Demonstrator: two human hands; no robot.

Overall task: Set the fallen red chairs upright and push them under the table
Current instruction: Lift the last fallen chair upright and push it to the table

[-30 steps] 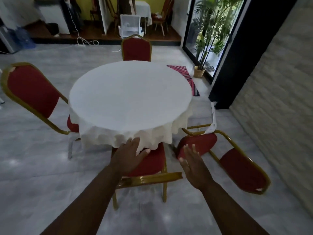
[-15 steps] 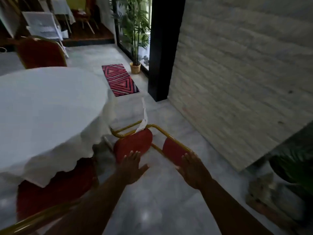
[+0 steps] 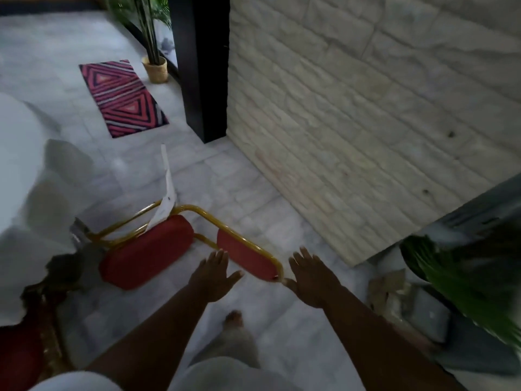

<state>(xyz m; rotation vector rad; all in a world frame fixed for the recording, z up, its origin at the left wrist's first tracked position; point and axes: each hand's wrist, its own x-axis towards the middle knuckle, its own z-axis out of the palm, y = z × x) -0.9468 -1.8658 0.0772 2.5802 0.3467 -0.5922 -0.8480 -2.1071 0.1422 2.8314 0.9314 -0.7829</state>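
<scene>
A red chair with a gold frame lies on its side on the grey floor, its backrest toward me and a white tag sticking up from its seat. My left hand hovers open just short of the backrest's near edge. My right hand is open beside the backrest's top corner, thumb close to the gold frame. The round table with a white cloth fills the left edge. Part of another red chair shows at the bottom left, under the cloth.
A pale stone wall rises close on the right with a black pillar beside it. A red patterned rug and a potted plant lie beyond. Green leaves and rubble sit at the right. My bare foot is below the chair.
My view has swung right from the table and the upright chair to the fallen chair. Both hands left the upright chair and reached toward the fallen chair's backrest.
</scene>
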